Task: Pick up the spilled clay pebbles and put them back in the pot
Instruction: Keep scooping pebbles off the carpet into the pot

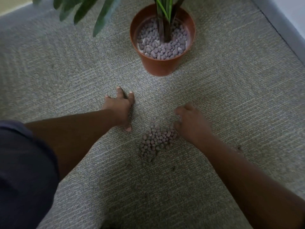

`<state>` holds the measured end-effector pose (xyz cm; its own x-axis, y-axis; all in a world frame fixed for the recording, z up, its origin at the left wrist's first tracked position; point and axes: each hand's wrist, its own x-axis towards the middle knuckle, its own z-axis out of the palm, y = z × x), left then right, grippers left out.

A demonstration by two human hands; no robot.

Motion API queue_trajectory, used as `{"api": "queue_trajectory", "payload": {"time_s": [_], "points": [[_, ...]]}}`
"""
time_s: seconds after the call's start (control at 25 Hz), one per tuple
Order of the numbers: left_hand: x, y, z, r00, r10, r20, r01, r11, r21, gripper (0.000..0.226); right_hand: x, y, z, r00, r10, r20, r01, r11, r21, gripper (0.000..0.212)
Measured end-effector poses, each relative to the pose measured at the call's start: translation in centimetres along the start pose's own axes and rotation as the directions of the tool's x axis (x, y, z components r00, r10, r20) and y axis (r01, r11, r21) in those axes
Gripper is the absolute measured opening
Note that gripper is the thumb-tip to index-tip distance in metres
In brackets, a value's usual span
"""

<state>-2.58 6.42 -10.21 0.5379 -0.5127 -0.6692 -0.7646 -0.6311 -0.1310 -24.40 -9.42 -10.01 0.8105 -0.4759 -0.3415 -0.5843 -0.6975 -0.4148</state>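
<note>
A heap of spilled clay pebbles (156, 141) lies on the grey carpet between my two hands. The terracotta pot (158, 66) stands further away, upright, holding a plant and many pebbles (162, 42) of the same kind. My left hand (119, 104) rests flat on the carpet left of the heap, fingers spread. My right hand (189, 121) is at the heap's right edge with its fingers curled down onto the pebbles; blur hides whether it holds any.
Green leaves (85, 12) hang over the carpet at the upper left. A grey skirting edge (280, 27) runs along the right. A few stray pebbles (173, 168) lie near the heap, and one (238, 147) sits by my right forearm.
</note>
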Motion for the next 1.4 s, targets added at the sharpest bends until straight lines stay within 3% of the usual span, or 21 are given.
{"api": "queue_trajectory", "payload": {"time_s": [0.12,0.28,0.52,0.72,0.88,1.0,1.12,1.4], "points": [[0.0,0.1,0.1,1.000,0.008,-0.017,-0.007,1.000,0.018,0.153,-1.9,2.5,0.5,0.989,0.116,0.087,-0.107,0.990,-0.094,0.046],[0.0,0.1,0.1,1.000,0.008,-0.014,-0.007,1.000,0.015,0.154,-2.9,2.9,1.5,0.986,0.089,0.143,-0.084,0.996,-0.038,0.019],[0.1,0.1,-0.1,1.000,0.022,-0.010,-0.022,1.000,0.006,0.155,-1.9,2.4,0.7,0.998,0.039,-0.050,-0.033,0.993,0.115,0.017],[0.0,0.0,-0.3,0.998,0.051,-0.021,-0.050,0.998,0.034,0.155,-6.1,5.6,0.7,0.950,0.195,-0.246,-0.152,0.971,0.184,0.015],[0.0,0.1,-0.3,0.998,0.059,-0.029,-0.058,0.997,0.053,0.157,-8.5,9.2,0.0,0.858,0.354,-0.373,-0.320,0.935,0.151,0.035],[0.0,0.2,-0.4,0.998,0.054,-0.014,-0.053,0.998,0.036,0.157,-9.7,11.8,-1.0,0.851,0.401,-0.339,-0.420,0.907,0.021,0.042],[0.0,0.1,-0.3,0.998,0.058,-0.023,-0.057,0.998,0.034,0.158,-10.4,12.7,-1.0,0.871,0.432,-0.236,-0.459,0.885,-0.075,0.029],[0.0,0.1,-0.3,0.999,0.038,-0.011,-0.038,0.999,0.005,0.155,-10.3,13.7,-0.2,0.867,0.460,-0.190,-0.482,0.872,-0.090,0.019]]}}
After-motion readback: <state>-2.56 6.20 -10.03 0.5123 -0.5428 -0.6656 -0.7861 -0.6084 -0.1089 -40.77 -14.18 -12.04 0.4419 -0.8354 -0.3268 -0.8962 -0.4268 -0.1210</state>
